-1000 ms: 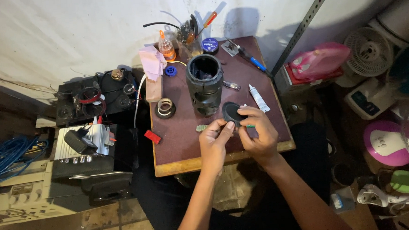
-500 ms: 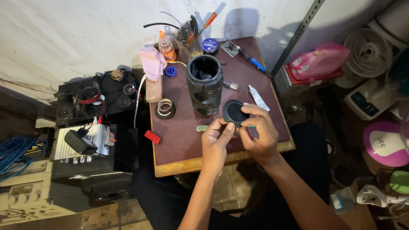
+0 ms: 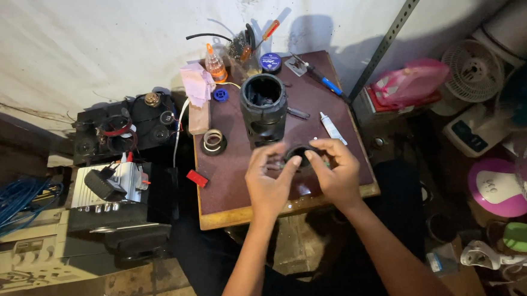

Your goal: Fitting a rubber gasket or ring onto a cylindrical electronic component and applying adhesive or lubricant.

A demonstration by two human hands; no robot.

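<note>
Where clutter crowds, brown worktable (image 3: 230,195).

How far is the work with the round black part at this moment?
Done: the dark cylindrical housing stands upright on the small table, open at the top. In hand: the left hand and right hand hold the round black part above the table. Left: it is not on the housing, and the white tube lies unused.

Single head cam, looks steeply down from above at small table (image 3: 230,210), mid-range.
</note>
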